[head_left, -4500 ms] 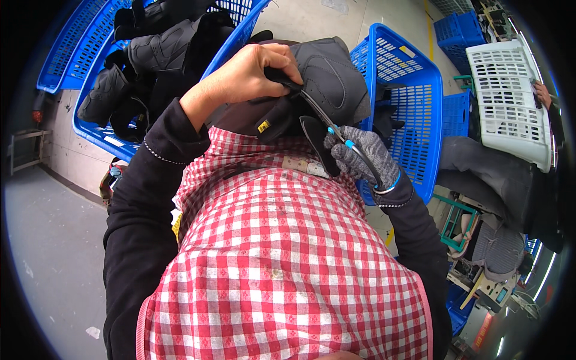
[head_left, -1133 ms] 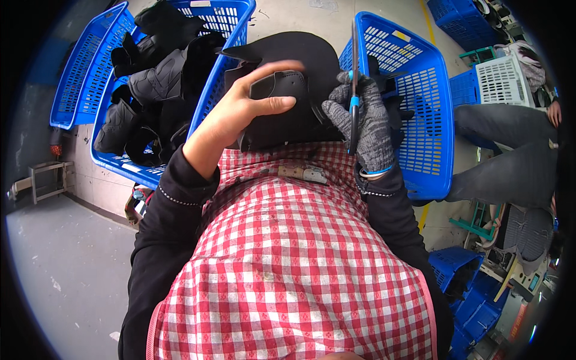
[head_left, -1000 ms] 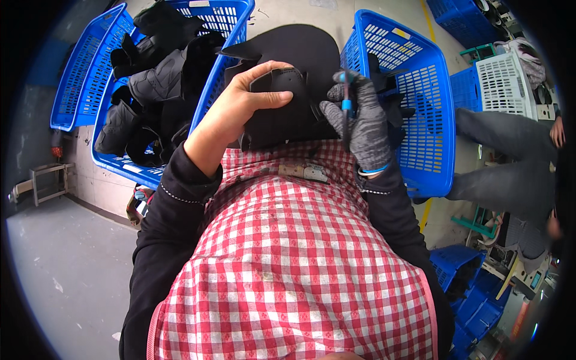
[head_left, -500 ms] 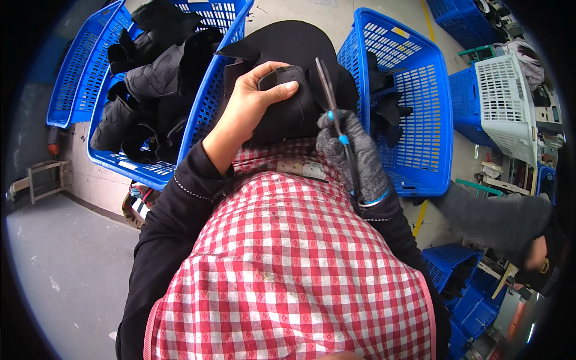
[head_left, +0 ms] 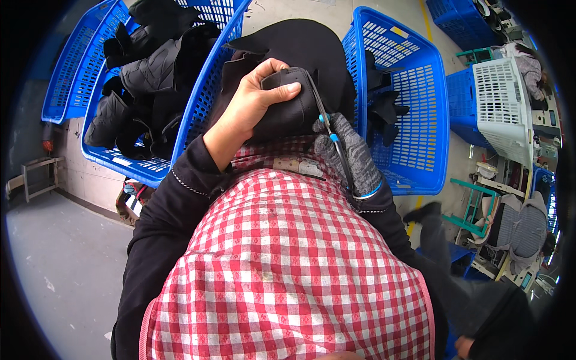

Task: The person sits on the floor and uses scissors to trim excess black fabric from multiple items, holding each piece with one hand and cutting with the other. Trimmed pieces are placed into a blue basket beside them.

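Observation:
My left hand [head_left: 252, 102], bare, pinches the edge of a black shoe upper [head_left: 289, 115] over my lap, thumb on top and fingers behind. My right hand [head_left: 354, 157], in a grey knitted glove, is closed around a pair of scissors [head_left: 316, 91] with blue parts near the handles. The scissor blades lie along the right edge of the upper, close to its stitched rim. Whether they touch the material is hard to tell. Beneath and beyond my hands spreads more black material [head_left: 300, 42], and a red-and-white checked apron [head_left: 270, 240] covers my lap.
At left, a blue basket [head_left: 198, 117] holds several black shoe uppers [head_left: 153, 67]. A second blue basket [head_left: 420, 132] with a few black pieces stands close on the right. Beyond it is a white basket [head_left: 501, 99]. Another person's dark-clothed leg [head_left: 450, 282] shows at lower right.
The scissors have swung left from beside the upper to its right edge, and their blades look closer together. My left hand keeps its hold. At right, the other person has moved toward the lower edge.

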`<state>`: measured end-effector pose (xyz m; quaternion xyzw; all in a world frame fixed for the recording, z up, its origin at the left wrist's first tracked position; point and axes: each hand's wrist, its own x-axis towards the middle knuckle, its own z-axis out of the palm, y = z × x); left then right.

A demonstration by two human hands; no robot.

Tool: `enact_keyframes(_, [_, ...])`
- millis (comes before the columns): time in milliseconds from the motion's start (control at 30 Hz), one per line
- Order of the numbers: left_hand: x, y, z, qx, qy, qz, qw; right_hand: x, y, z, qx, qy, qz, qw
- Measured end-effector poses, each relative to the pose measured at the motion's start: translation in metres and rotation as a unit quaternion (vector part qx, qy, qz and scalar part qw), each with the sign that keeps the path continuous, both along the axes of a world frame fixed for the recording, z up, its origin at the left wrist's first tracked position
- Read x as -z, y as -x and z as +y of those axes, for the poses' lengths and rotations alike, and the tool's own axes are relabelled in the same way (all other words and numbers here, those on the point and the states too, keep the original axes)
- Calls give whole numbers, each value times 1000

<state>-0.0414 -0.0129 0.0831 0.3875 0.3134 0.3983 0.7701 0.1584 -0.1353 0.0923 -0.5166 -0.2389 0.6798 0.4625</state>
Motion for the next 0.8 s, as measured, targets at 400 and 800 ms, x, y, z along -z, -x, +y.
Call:
enact_keyframes(400, [-7, -2, -4, 4, -43, 45, 998, -18, 1, 1, -138, -182, -434, 872])
enact_keyframes(800, [-9, -3, -9, -3, -86, 77, 993, -19, 1, -1, -116, -199, -424, 876])
